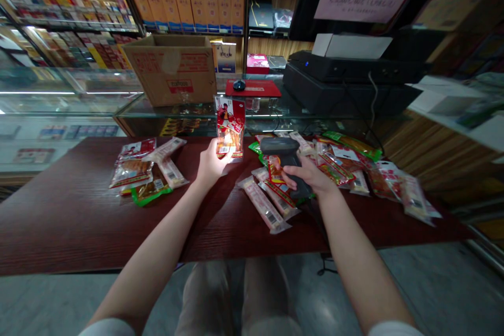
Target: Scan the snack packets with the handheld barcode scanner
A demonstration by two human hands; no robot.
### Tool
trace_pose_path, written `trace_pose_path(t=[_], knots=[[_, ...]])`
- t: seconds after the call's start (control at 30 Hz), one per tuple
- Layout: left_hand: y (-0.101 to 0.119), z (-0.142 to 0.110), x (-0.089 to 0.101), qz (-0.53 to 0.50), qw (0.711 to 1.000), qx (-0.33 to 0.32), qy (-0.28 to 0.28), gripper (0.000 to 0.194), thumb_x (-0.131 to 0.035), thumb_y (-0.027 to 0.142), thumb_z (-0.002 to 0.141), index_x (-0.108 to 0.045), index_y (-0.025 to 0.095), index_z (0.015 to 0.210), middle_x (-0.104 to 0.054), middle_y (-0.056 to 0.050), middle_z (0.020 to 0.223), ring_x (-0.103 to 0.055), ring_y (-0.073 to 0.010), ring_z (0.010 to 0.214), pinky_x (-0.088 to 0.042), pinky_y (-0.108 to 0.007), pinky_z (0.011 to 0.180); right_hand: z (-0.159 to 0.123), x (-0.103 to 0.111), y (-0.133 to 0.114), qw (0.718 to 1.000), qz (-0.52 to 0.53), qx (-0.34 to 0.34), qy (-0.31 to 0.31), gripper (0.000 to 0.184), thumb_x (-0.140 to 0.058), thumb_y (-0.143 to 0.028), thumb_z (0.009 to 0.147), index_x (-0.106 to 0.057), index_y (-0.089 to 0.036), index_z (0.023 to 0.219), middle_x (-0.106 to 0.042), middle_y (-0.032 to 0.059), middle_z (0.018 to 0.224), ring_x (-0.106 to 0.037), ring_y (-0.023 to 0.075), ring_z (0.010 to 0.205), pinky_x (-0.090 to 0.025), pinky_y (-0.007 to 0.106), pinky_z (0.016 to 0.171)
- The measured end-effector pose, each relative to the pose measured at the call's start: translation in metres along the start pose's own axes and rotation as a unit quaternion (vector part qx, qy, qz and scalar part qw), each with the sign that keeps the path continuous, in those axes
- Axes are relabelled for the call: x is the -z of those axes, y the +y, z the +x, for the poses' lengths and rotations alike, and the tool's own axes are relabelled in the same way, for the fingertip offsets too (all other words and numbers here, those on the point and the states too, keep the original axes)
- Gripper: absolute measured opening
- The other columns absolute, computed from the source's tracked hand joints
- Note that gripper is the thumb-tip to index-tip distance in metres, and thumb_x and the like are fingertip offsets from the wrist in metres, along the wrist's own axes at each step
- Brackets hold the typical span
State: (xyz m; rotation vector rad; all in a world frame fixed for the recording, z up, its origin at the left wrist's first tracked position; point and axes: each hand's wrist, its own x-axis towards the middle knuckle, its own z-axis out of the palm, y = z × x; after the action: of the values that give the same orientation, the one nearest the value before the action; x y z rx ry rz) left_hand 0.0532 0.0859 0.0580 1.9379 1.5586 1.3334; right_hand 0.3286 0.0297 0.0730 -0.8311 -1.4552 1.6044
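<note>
Counter: open well leftward; front edge under both forearms
Packet pile: left of the left hand, gap between
Left hand: outstretched, pinching a red packet upright
Right hand: wrapped round a dark scanner, head leftward
Loose packets: under and right of that hand

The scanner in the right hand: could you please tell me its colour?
The scanner is dark grey, seen best in the head view.
</note>
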Motion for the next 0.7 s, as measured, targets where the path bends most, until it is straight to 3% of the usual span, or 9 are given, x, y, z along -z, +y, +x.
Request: trace_pose_path(t=[0.27,0.37,0.5,0.6,0.7], knots=[[-0.004,0.0,-0.002,0.029,0.999,-0.001,-0.012,0.031,-0.071,0.027,0.08,-0.059,0.021,0.108,-0.076,-0.006,0.103,-0.073,-0.0207,0.091,-0.055,-0.029,0.082,-0.002,0.002,-0.005,1.0,-0.008,0.002,0.0,0.036,-0.07,-0.039,0.081,-0.051,-0.017,0.102,-0.053,-0.0064,0.051,-0.041,0.0079,0.039,-0.03,0.02,0.039],[-0.004,0.003,0.005,0.049,0.998,0.011,-0.029,0.037,-0.067,0.027,0.081,-0.057,0.021,0.116,-0.075,-0.007,0.105,-0.072,-0.0224,0.094,-0.055,-0.032,0.084,-0.004,0.001,-0.009,1.0,-0.011,0.0,0.01,0.037,-0.068,-0.039,0.081,-0.053,-0.017,0.106,-0.052,-0.0065,0.049,-0.041,0.0089,0.04,-0.03,0.021,0.04],[-0.006,0.01,0.036,0.167,0.985,0.044,0.006,0.049,-0.06,0.027,0.081,-0.052,0.02,0.129,-0.07,-0.013,0.119,-0.068,-0.0301,0.108,-0.052,-0.041,0.092,-0.004,0.002,-0.011,1.0,-0.014,-0.01,0.022,0.04,-0.069,-0.04,0.081,-0.051,-0.017,0.109,-0.052,-0.0069,0.048,-0.041,0.009,0.039,-0.03,0.021,0.041],[-0.014,0.015,0.067,0.25,0.96,0.118,0.028,0.06,-0.058,0.034,0.082,-0.046,0.02,0.139,-0.071,-0.017,0.113,-0.067,-0.037,0.105,-0.051,-0.049,0.089,-0.004,0.003,-0.01,1.0,-0.017,-0.011,0.024,0.04,-0.069,-0.04,0.082,-0.049,-0.018,0.11,-0.051,-0.0077,0.048,-0.042,0.0096,0.039,-0.031,0.021,0.04],[-0.025,0.017,0.09,0.298,0.941,0.156,0.016,0.072,-0.06,0.036,0.079,-0.04,0.017,0.145,-0.07,-0.022,0.111,-0.064,-0.0425,0.11,-0.048,-0.055,0.092,-0.004,0.004,-0.01,0.999,-0.016,-0.003,0.031,0.04,-0.069,-0.037,0.082,-0.048,-0.019,0.111,-0.052,-0.0079,0.05,-0.043,0.0103,0.04,-0.032,0.022,0.04]])
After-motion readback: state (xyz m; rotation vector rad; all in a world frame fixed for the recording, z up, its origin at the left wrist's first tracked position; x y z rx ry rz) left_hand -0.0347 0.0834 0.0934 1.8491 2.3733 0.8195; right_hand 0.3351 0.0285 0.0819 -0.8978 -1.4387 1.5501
